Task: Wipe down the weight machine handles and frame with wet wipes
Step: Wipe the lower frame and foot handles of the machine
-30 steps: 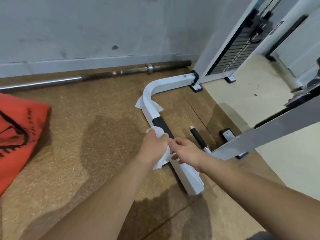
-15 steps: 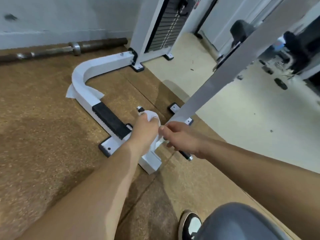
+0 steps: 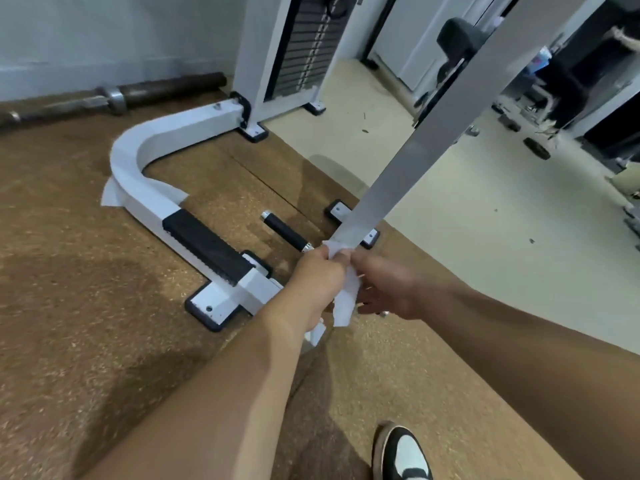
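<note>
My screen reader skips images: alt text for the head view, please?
Both hands, left hand and right hand, hold a white wet wipe at the base of a slanted white frame bar; a curved white floor bar lies left.

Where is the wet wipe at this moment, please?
In the head view, the wet wipe is near the centre, held between the left hand and the right hand, at the lower end of the slanted grey frame bar.
</note>
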`<act>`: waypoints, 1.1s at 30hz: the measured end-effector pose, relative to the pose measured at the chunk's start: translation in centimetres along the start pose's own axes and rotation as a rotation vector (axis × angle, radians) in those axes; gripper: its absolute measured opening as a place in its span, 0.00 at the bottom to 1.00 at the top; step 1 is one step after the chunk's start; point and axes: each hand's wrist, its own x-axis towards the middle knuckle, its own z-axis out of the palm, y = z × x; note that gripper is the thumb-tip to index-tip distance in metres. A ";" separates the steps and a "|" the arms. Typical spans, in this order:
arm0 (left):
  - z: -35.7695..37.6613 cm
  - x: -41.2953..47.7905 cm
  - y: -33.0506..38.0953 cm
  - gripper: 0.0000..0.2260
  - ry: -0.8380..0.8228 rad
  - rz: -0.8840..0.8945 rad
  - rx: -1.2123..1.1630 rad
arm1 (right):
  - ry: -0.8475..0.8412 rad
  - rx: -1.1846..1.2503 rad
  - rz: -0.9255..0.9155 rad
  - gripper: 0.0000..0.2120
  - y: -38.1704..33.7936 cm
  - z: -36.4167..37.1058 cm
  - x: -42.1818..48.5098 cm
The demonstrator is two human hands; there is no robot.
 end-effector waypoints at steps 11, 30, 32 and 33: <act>-0.1 4.3 -4.7 0.23 0.012 -0.045 0.097 | 0.393 0.146 -0.174 0.22 8.1 -1.6 8.2; -0.7 7.8 -10.5 0.35 0.061 0.038 1.448 | 0.394 -0.314 -0.214 0.19 11.9 -4.6 18.2; -1.2 7.9 -10.2 0.33 0.037 0.020 1.406 | 0.451 -0.383 -0.177 0.29 11.9 -4.1 18.6; -1.6 7.8 -10.0 0.32 0.024 0.011 1.372 | 0.519 -0.447 -0.201 0.32 12.1 -3.8 18.6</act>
